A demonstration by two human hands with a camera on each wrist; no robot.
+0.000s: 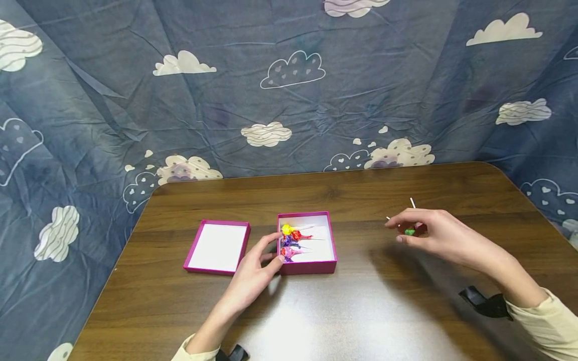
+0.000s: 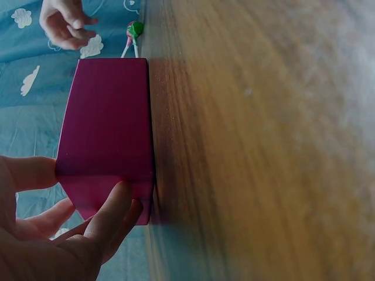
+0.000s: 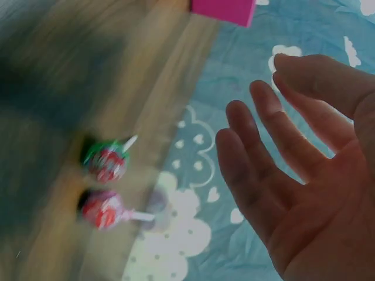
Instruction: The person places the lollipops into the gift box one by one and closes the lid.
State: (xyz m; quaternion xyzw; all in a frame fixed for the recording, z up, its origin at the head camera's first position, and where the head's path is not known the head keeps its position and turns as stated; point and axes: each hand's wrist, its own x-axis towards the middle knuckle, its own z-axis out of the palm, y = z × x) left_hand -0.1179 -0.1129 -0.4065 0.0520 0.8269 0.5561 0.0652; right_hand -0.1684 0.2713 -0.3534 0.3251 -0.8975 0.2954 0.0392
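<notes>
A magenta box (image 1: 308, 267) with a white inside stands uncovered on the table, several wrapped lollipops (image 1: 289, 252) lying along its left side. My left hand (image 1: 250, 275) holds the box at its front left corner; in the left wrist view the thumb is at the top edge and fingertips (image 2: 121, 193) lie against the left wall. To the right, my right hand (image 1: 435, 234) hovers over two lollipops on the table, its fingers loosely bent with nothing between them. In the right wrist view these are a green-wrapped lollipop (image 3: 106, 163) and a pink-wrapped lollipop (image 3: 102, 211).
Left of the box lies its magenta lid (image 1: 217, 248), white inside facing up. The brown wooden table (image 1: 352, 301) reaches back to a blue cloth (image 1: 244, 100) printed with clouds. A black strap (image 1: 485, 303) sits at the right wrist.
</notes>
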